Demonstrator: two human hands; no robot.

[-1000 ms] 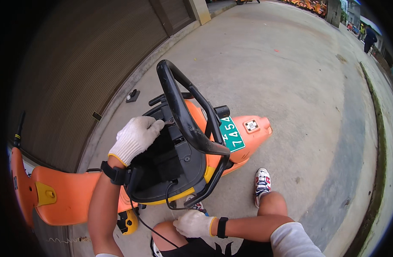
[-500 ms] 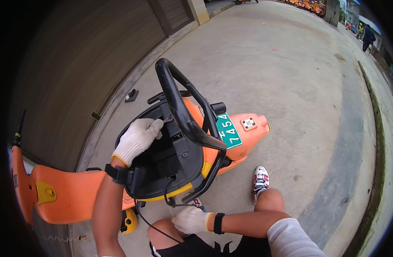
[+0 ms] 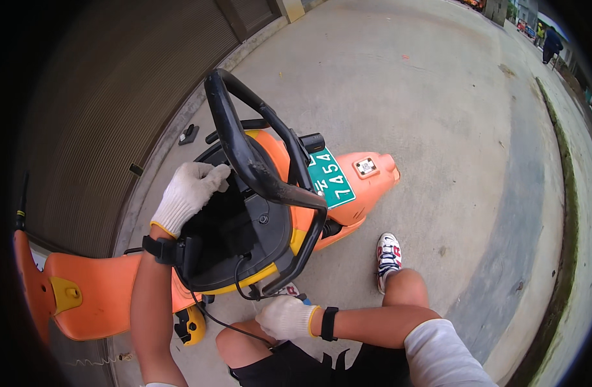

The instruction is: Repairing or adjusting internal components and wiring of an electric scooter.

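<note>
An orange electric scooter (image 3: 360, 206) stands before me, its black storage compartment (image 3: 231, 226) uncovered. My left hand (image 3: 187, 193), in a white knit glove, reaches over the compartment with thumb and forefinger pinched near its far rim; anything between them is too small to make out. Below the compartment's near edge, my right hand (image 3: 286, 317), gloved too, is closed. A small blue piece (image 3: 303, 298) shows beside it, but what the fingers hold is hidden. From the compartment a black cable (image 3: 239, 277) loops over the yellow trim and runs close to the right hand.
A black tubular rail (image 3: 244, 155) arches above the scooter's rear, next to a green plate (image 3: 331, 178). Behind it a dark object (image 3: 188, 134) lies by the brown shutter (image 3: 115, 116). A yellow-and-black part (image 3: 191, 324) sits near my knee. A person (image 3: 552, 45) stands far right.
The scooter and ground have shifted up and left in the view. My left hand has shifted the same way, still pinched at the compartment. The right hand stays closed in nearly the same spot.
</note>
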